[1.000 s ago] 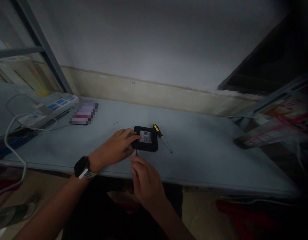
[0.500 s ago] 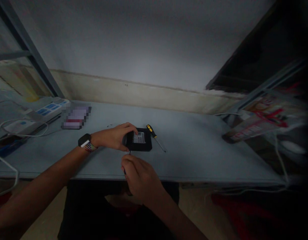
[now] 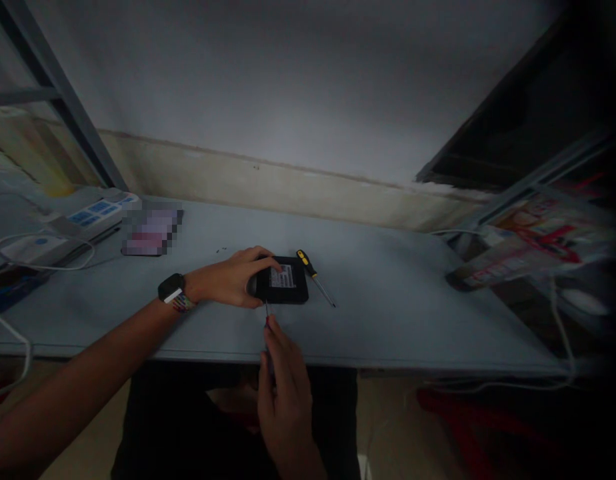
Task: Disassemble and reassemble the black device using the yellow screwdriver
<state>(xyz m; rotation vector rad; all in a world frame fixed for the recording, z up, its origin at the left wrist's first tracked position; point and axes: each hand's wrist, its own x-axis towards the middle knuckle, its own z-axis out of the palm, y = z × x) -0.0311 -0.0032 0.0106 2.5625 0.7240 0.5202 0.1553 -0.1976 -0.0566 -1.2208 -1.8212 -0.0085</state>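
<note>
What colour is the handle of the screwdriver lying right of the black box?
The screwdriver handle is yellow with black; the head view shows it.

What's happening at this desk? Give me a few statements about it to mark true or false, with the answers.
1. The left hand holds the black box. True.
2. The right hand holds the yellow-handled screwdriver. False: it lies on the table beside the box; the right hand holds a thin tool.
3. A watch is on the left wrist. True.
4. The box is unlabelled. False: a pale label is on top.
</note>
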